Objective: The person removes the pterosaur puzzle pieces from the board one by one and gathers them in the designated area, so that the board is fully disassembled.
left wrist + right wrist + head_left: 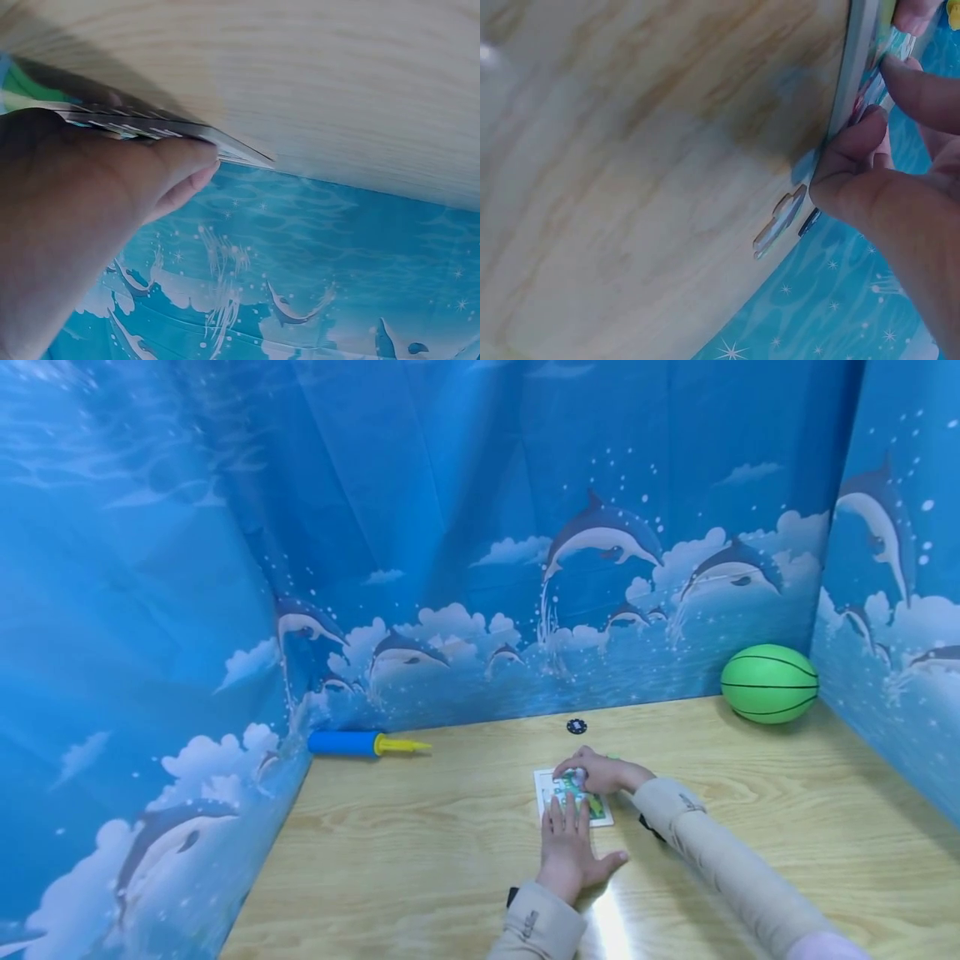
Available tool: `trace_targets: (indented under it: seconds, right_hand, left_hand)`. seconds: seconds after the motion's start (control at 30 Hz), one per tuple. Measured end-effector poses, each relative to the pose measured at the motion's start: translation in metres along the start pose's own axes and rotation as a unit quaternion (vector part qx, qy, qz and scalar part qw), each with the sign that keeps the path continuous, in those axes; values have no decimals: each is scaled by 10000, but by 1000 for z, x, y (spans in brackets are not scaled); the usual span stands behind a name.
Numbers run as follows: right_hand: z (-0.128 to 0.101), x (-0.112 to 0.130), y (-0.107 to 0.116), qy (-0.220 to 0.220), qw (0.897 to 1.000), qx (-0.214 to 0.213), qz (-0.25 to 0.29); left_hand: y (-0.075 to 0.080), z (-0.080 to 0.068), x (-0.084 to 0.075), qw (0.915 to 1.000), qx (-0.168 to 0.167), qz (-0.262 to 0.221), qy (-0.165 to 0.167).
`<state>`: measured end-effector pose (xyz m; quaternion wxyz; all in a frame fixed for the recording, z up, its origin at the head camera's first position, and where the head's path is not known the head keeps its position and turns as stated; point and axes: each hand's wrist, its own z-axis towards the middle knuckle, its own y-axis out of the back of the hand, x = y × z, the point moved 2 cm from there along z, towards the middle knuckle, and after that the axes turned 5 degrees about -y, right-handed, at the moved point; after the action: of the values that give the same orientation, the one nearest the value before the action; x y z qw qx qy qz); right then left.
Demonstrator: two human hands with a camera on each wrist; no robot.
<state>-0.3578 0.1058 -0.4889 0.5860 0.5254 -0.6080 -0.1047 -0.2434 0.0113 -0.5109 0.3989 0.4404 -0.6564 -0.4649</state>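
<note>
A small white-framed jigsaw puzzle with a colourful picture lies on the table. My left hand rests on its near part, fingers straight and spread, thumb out to the right. Across the upper right of the board bends my right hand, its thumb and index finger pinching a puzzle piece at the picture's surface; the fingers partly cover that piece. In the right wrist view, a loose cut-out piece lies on the table beside the board, close to the curled fingers.
A black-and-white round chip lies behind the puzzle. At the back left is a blue hand pump with a yellow nozzle; a green ball sits in the back right corner. Dolphin-print sheets wall the table.
</note>
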Motion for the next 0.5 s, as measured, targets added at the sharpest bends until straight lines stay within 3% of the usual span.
trace_targets:
  seconds: [0.27,0.5]
  right_hand:
    - [-3,-4,0,211,9997,-12,117]
    - [-5,-8,0,423,9985,-207,284]
  left_hand:
    - [3,-1,-2,9998,158,-93,20]
    - [3,0,1,9997,67,-231,30]
